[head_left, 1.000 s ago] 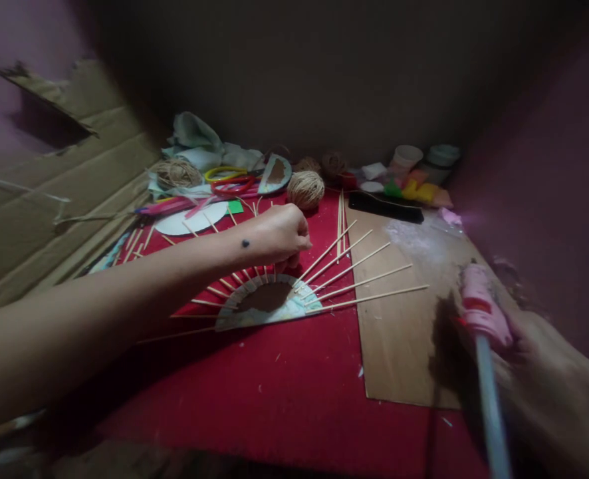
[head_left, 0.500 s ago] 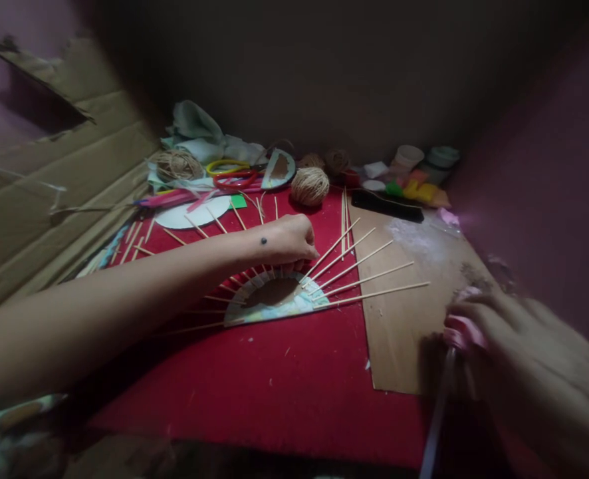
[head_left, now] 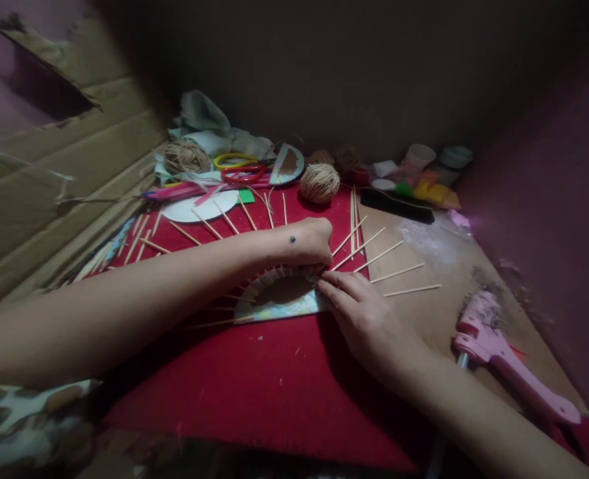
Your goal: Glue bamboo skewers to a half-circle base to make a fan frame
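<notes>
A half-circle piece (head_left: 279,311) with a brown middle and a pale patterned border lies on the red surface. Thin wooden sticks (head_left: 405,273) fan out from its curved edge. My left hand (head_left: 314,241) reaches across from the left, curled closed over a stick at the upper right of the curve; its fingertips are mostly hidden. My right hand (head_left: 361,303) rests at the piece's right end, fingers stretched out, tips touching the border and stick ends beside my left hand. To the right, a pink hot glue gun (head_left: 518,376) lies on the brown board.
Brown board (head_left: 409,256) covers the right of the red surface (head_left: 254,386). Twine balls (head_left: 319,183), scissors (head_left: 242,174), a white oval (head_left: 199,206), a black bar (head_left: 397,206) and cups (head_left: 419,158) line the back. Cardboard (head_left: 119,126) stands at left.
My right hand has let go of the hot glue gun, leaving it on the board, and moved left to the half-circle piece. My left hand stays over the sticks. The view has shifted slightly.
</notes>
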### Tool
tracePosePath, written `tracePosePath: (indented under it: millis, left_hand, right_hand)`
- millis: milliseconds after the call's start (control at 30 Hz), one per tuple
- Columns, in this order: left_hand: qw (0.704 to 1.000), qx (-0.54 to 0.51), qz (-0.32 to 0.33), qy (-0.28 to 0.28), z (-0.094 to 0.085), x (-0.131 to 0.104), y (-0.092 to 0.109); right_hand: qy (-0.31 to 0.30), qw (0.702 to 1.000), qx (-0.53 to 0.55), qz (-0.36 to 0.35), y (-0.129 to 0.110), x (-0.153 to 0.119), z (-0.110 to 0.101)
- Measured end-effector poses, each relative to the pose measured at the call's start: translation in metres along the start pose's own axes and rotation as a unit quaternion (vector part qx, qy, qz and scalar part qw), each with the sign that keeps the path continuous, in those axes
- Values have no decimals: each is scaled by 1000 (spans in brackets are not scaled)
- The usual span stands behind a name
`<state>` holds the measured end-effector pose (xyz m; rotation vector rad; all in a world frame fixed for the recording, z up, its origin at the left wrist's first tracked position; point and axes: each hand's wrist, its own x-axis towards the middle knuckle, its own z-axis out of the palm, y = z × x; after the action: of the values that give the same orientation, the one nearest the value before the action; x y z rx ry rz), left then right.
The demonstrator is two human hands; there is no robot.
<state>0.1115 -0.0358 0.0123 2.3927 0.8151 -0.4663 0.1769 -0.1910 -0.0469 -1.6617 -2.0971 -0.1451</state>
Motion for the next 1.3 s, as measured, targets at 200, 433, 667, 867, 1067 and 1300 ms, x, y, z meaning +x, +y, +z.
tracePosePath:
  millis: [200, 433, 667, 867, 1067, 1300]
  left_hand:
    - [1000, 21, 3, -9, -1, 3, -1]
    - [997, 68, 30, 33, 3, 3, -1]
    - [997, 64, 38, 37, 5, 2, -4]
    - [996, 73, 36, 38, 5, 3, -3]
    - [996, 54, 47, 48, 7, 8, -11]
    - [998, 15, 56, 24, -2, -3, -15]
  right_hand:
    - [-8, 1000, -6, 10, 0, 3, 0]
    - [-23, 999, -23, 18, -2, 3, 3]
    - [-33, 999, -16, 30, -4, 3, 3]
    - [-8, 1000, 8, 25, -2, 2, 4]
    - [40, 989, 100, 101, 2, -1, 5]
    - [120, 989, 32, 85, 2, 0, -6]
